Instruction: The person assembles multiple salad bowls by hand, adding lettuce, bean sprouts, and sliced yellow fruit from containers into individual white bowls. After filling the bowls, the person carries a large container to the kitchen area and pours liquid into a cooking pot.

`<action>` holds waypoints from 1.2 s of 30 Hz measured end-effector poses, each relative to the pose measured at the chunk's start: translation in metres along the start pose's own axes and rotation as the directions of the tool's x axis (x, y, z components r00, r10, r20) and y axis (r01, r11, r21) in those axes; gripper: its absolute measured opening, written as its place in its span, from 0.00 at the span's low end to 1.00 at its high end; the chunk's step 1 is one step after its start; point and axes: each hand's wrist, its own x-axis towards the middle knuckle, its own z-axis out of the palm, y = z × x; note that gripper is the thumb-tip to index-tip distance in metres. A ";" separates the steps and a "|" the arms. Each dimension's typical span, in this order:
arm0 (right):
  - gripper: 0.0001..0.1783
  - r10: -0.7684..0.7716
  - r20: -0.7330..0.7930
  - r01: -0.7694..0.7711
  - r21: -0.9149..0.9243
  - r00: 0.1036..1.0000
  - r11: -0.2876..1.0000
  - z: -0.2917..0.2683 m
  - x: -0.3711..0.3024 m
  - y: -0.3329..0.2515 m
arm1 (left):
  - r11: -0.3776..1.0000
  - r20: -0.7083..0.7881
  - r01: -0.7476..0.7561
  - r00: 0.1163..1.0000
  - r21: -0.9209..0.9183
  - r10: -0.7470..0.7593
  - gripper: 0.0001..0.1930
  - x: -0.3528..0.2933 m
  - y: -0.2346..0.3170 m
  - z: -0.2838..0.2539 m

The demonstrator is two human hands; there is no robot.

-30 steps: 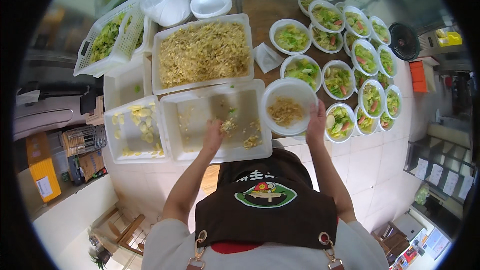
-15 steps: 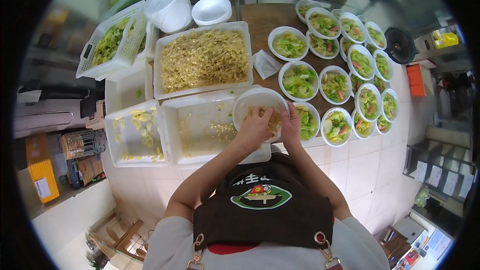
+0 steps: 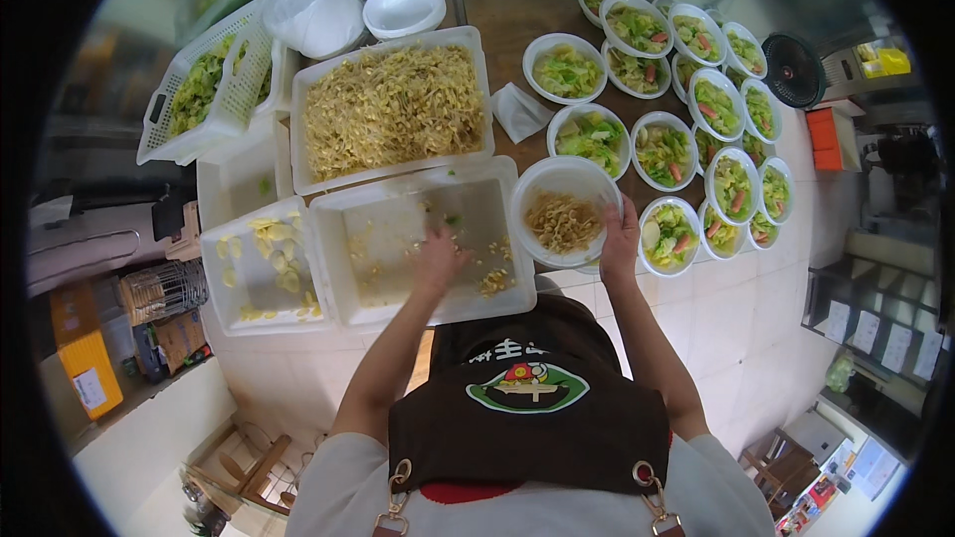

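Note:
My right hand grips the right rim of a white round bowl with a clump of bean sprouts in its bottom. The bowl overlaps the right edge of a shallow white tray. Over that tray is my left hand, blurred by motion, so its fingers do not show clearly. Scattered sprout bits lie on the tray's floor. Just beyond it stands a white tub heaped with bean sprouts.
Several bowls of cut greens, such as one bowl, crowd the right side, some stacked. At left are a tray of yellow slices and a white basket of greens. Empty bowls sit at the back, near a white cloth.
My left hand has come out of the bowl and moved left over the shallow tray. The bowl has shifted right, with my right hand on its rim, showing the sprouts inside.

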 end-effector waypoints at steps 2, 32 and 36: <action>0.15 0.014 -0.010 -0.014 0.014 1.000 1.000 -0.006 0.000 -0.001 | 0.980 0.058 -0.156 0.987 0.121 0.149 0.28 -0.016 0.034 0.017; 0.15 0.021 0.203 -0.054 0.155 0.979 0.986 0.063 -0.008 0.006 | 0.748 -0.054 -0.339 0.924 -0.570 0.378 0.18 -0.010 0.106 -0.115; 0.16 0.006 0.165 -0.017 0.068 0.986 0.998 0.060 -0.003 0.017 | 0.843 -0.172 -0.281 0.959 -0.460 0.225 0.12 -0.004 0.103 -0.126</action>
